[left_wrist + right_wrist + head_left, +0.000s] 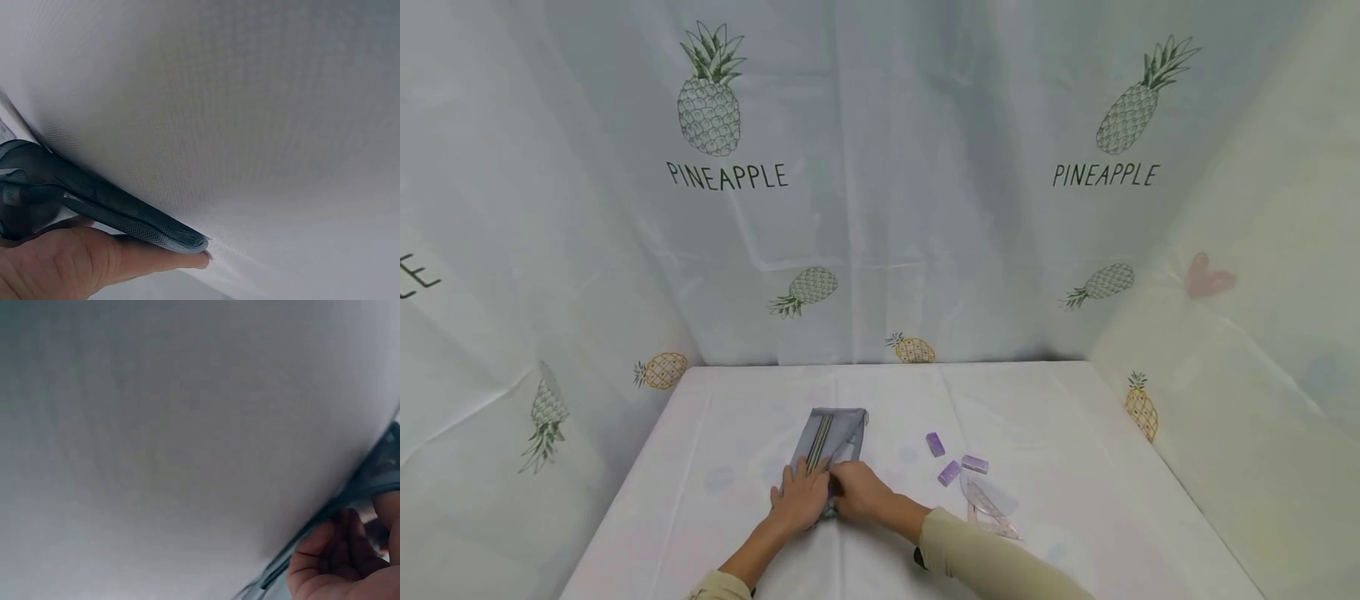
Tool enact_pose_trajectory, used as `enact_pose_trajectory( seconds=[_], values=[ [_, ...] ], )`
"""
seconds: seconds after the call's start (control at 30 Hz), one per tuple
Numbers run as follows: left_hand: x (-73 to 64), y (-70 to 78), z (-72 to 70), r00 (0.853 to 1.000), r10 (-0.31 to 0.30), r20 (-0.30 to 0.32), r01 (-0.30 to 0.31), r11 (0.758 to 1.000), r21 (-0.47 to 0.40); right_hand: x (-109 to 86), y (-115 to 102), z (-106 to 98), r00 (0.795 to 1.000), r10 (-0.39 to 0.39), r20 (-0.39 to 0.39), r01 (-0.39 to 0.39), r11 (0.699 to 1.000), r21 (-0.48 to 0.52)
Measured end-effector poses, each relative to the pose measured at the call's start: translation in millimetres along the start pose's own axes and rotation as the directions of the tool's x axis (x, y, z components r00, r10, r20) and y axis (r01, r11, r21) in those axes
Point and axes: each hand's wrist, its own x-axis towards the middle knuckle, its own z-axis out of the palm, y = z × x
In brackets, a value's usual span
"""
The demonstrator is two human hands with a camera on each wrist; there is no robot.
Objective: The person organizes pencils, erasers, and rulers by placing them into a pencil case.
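A grey zip pouch with a dark striped band lies on the table, its zip side toward the right. On its near part rests my left hand, fingers spread. In the left wrist view a straight finger lies along the pouch. My right hand is at the pouch's opening with curled fingers, pinching a purple eraser that is mostly hidden. In the right wrist view, the curled right hand is partly behind the pouch's edge.
Right of the pouch lie three purple erasers: one farther back, one nearer and one to the right. Close by are a clear protractor and a pinkish set square. Pineapple-printed cloth hangs behind the table.
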Motion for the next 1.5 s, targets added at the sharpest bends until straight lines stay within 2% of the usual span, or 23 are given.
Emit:
enact_pose_trajectory(
  seconds=[0.17, 0.27, 0.43, 0.53, 0.63, 0.83, 1.0, 1.17, 1.27, 1.5],
  values=[
    [1.2, 1.8, 1.4, 1.000, -0.024, 0.006, 0.024, 1.000, 0.011, -10.5, 1, -11, 0.999, 0.010, -0.037, -0.010, 1.000, -0.001],
    [1.8, 1.9, 2.7, 0.999, -0.033, 0.009, 0.032, 0.999, 0.028, -17.7, 4, -16, 0.995, 0.013, -0.102, -0.023, 0.995, -0.098],
    [2.0, 2.3, 1.9, 0.999, -0.042, 0.007, 0.041, 0.999, 0.030, -29.6, 10, -22, 0.979, 0.041, -0.200, -0.090, 0.966, -0.242],
    [2.2, 2.5, 2.2, 0.999, -0.049, 0.009, 0.049, 0.998, 0.028, -36.2, 13, -23, 0.975, 0.069, -0.211, -0.130, 0.948, -0.289],
    [2.3, 3.0, 3.3, 0.999, -0.043, 0.018, 0.042, 0.999, 0.028, -41.1, 20, -24, 0.979, 0.079, -0.189, -0.140, 0.932, -0.334],
    [4.3, 2.1, 0.9, 1.000, -0.022, 0.022, 0.022, 1.000, 0.019, -45.1, 30, -25, 0.988, 0.054, -0.144, -0.103, 0.930, -0.354],
    [1.2, 1.8, 1.6, 0.999, -0.039, 0.026, 0.039, 0.999, 0.005, -51.4, 36, -25, 0.990, 0.058, -0.127, -0.099, 0.931, -0.351],
    [2.1, 1.3, 2.4, 0.998, -0.051, 0.026, 0.051, 0.999, 0.010, -54.0, 41, -31, 0.987, 0.050, -0.150, -0.097, 0.940, -0.327],
    [2.1, -0.2, 3.0, 0.998, -0.051, 0.024, 0.051, 0.999, 0.002, -54.8, 46, -33, 0.985, 0.072, -0.159, -0.120, 0.940, -0.320],
    [-0.3, -2.4, 0.8, 0.999, -0.024, 0.022, 0.025, 0.999, -0.025, -58.8, 58, -40, 0.977, 0.084, -0.197, -0.140, 0.946, -0.293]
  ],
)
